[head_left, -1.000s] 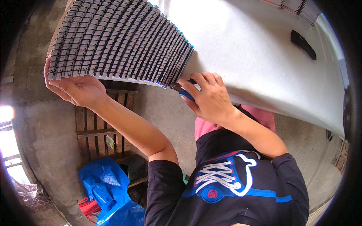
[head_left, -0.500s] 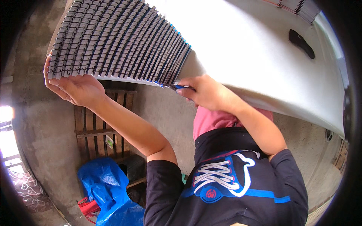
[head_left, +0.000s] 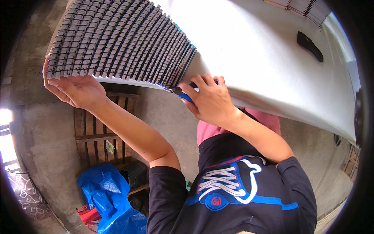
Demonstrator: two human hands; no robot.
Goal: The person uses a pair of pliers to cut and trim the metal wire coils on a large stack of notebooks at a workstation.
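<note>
A panel of small grey blocks (head_left: 113,43), laced in rows with dark cord or wire, lies at the upper left. My left hand (head_left: 80,89) is closed round its near left corner, palm up, with the fingertips partly hidden behind the edge. In my right hand (head_left: 212,99) is a pair of pliers with blue handles (head_left: 186,97). Their handles are spread apart in my fingers. The jaws sit at the panel's near right corner, beside a bit of blue along that edge; whether they bite on anything is too small to tell.
The panel rests on a white-covered table (head_left: 249,50). A black curved object (head_left: 310,46) lies at its right, and a wire-laced piece (head_left: 307,11) at the far right. Below are a wooden pallet (head_left: 105,136), blue plastic sheeting (head_left: 103,191) and a red item (head_left: 89,215).
My right hand has turned palm-down over the pliers and spread their handles wider. The jaws stay near the same corner. My left hand keeps its hold, and the whole view has shifted slightly.
</note>
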